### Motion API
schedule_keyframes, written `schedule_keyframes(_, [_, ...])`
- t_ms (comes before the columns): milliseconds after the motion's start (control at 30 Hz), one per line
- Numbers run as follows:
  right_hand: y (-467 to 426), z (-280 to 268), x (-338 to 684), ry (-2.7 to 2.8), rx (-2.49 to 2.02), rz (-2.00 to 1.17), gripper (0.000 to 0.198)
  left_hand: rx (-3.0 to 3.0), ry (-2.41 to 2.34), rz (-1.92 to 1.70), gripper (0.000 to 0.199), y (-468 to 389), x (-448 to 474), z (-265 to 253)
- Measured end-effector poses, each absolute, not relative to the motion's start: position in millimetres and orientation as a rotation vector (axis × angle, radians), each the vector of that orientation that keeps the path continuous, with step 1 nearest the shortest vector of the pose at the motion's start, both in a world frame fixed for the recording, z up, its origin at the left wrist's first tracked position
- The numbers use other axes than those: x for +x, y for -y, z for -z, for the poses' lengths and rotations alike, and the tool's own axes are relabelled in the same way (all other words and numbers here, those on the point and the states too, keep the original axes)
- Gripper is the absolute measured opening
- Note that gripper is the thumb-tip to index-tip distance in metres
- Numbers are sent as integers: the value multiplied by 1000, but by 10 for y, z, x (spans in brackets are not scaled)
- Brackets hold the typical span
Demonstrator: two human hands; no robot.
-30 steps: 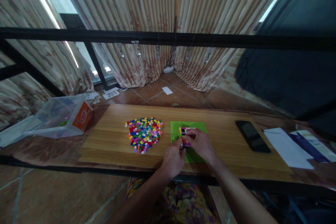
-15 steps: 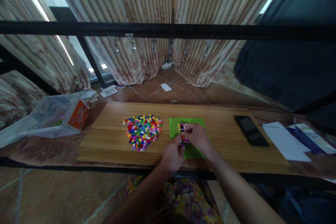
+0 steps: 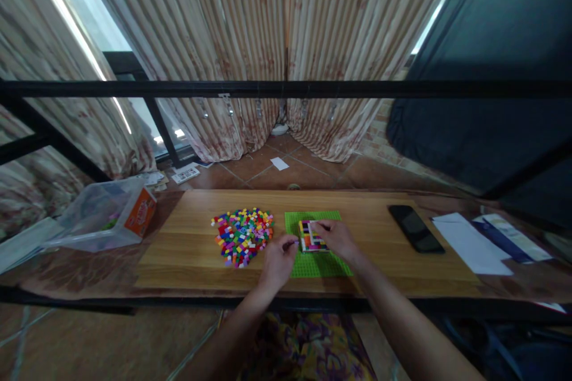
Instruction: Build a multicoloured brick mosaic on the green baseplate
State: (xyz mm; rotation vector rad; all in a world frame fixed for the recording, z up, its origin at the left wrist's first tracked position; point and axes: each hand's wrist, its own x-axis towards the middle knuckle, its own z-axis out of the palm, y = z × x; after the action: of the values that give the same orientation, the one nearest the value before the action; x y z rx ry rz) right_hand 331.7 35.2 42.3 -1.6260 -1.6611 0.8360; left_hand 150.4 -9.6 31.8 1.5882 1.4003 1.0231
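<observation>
A green studded baseplate (image 3: 319, 268) lies on the wooden board, bearing a low, multicoloured structure of building bricks (image 3: 308, 244). My right hand (image 3: 338, 239) reaches over the structure from the right, its thumb and fingers closed at the upper part and covering some of it. My left hand (image 3: 279, 261) is just off the structure's left side, thumb and forefinger pinched together. Between those fingertips shows a sliver of purple, apparently a small building brick (image 3: 295, 242). Left of the baseplate spreads a pile of loose bricks (image 3: 245, 235) in many colours.
The wooden board (image 3: 179, 250) carries a black phone (image 3: 416, 228) on its right. White papers (image 3: 469, 244) lie beyond that. At the left stands a clear plastic box (image 3: 96, 217) with an orange label. A black metal bar (image 3: 286, 89) crosses beyond the board, before curtains.
My left hand has drawn away left from the structure, where both hands were together. My right hand stays at the structure, more of which now shows. The camera view has tilted up slightly.
</observation>
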Motion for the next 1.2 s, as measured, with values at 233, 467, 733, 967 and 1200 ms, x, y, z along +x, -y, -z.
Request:
schedule_keyframes(233, [-366,-345,3363,1583,-1542,-926,33,1698,-1310,-1085,18,42,1627,-372])
schedule_keyframes(467, [-343,-362,3369,1604,-1514,-881,35,1816,-1353,-1073,19,33,1661,-343])
schedule_keyframes(733, [-313,-397,3345,1609,-1527,-835,31,2077,-1355,-933,23,52,1627,-438])
schedule_keyframes(967, [-319,-385,3351,1568,-1506,-872,29,1555,-1292,-1148,21,6,1622,-337])
schedule_keyframes(1200, [-135,-396,3260,1474,-1332,-824,25,1089,-1111,-1230,14,4,1616,-307])
